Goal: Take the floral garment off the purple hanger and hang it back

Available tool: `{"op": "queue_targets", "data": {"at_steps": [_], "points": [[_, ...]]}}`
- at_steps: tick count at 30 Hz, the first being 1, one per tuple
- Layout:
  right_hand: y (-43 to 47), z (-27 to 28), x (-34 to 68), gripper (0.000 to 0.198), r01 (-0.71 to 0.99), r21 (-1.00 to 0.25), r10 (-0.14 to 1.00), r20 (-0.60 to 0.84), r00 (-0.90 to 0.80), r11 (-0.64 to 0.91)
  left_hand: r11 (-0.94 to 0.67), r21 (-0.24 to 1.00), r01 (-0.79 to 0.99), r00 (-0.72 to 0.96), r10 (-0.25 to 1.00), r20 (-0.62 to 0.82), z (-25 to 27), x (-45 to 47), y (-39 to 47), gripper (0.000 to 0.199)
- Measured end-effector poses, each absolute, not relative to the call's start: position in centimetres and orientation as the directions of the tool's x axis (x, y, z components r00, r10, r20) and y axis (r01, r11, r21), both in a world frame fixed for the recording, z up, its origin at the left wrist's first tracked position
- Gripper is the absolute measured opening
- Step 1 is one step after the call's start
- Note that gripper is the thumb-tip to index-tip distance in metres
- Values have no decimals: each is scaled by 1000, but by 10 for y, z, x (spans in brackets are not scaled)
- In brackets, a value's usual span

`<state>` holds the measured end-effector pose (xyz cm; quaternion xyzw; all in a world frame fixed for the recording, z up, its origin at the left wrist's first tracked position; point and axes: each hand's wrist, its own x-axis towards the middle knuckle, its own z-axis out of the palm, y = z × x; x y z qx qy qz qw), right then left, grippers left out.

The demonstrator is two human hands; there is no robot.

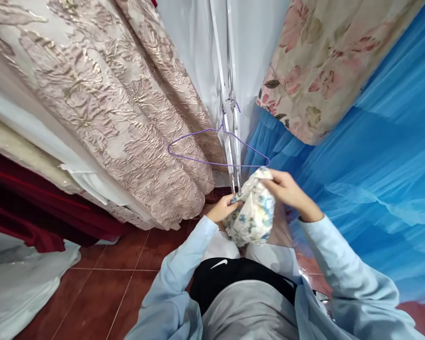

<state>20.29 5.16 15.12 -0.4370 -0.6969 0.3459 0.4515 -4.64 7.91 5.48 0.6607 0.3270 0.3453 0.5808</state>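
Note:
A bunched white cloth with blue and green flowers [254, 215] hangs between my hands, in front of my lap; what kind of garment it is, I cannot tell. My right hand [285, 186] pinches its upper edge, thumb and fingers closed on the fabric. On the other side, my left hand [225, 208] grips the cloth, its fingertips partly hidden in the folds. Just beyond them a thin purple clothes hanger [201, 160] hangs bare from a white metal stand [221, 61]. Its lower right corner is close to my right hand.
Pink brocade fabric with raised flowers [127, 118] hangs along the left, with dark red cloth [31, 203] beyond it. Blue tulle [382, 179] and a floral beige fabric [315, 71] hang at right. Red tiles [123, 274] cover the floor.

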Motion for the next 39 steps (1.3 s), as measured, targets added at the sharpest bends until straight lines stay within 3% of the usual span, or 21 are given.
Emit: {"op": "queue_targets", "data": {"at_steps": [3, 6, 11, 17, 25, 31, 33, 36, 39], "points": [[79, 154, 246, 25, 399, -828, 909, 414, -41, 395, -173, 973, 152, 448, 890, 88, 44, -64, 80, 49], [121, 147, 263, 24, 362, -844, 901, 432, 21, 396, -217, 956, 199, 389, 913, 126, 53, -84, 81, 44], [187, 145, 231, 28, 190, -932, 949, 316, 3, 309, -293, 884, 363, 415, 901, 128, 93, -114, 83, 39], [202, 157, 215, 34, 62, -983, 983, 170, -74, 174, -498, 547, 673, 427, 866, 262, 119, -188, 130, 20], [190, 169, 220, 34, 26, -998, 983, 51, -175, 56, -448, 449, 773, 332, 889, 315, 154, -232, 230, 5], [185, 169, 215, 32, -52, -998, 980, -10, -198, -21, -489, 332, 807, 306, 826, 473, 209, -209, 270, 22], [182, 169, 217, 31, -60, -998, 986, 4, -164, -6, -537, 351, 767, 319, 794, 518, 219, -190, 271, 20], [178, 171, 219, 30, -25, -999, 985, 37, -168, 34, -628, 476, 615, 346, 758, 553, 221, -159, 264, 14], [181, 182, 212, 27, 49, -995, 974, 75, -214, 88, -651, 553, 520, 332, 751, 571, 212, -139, 253, 38]]}}
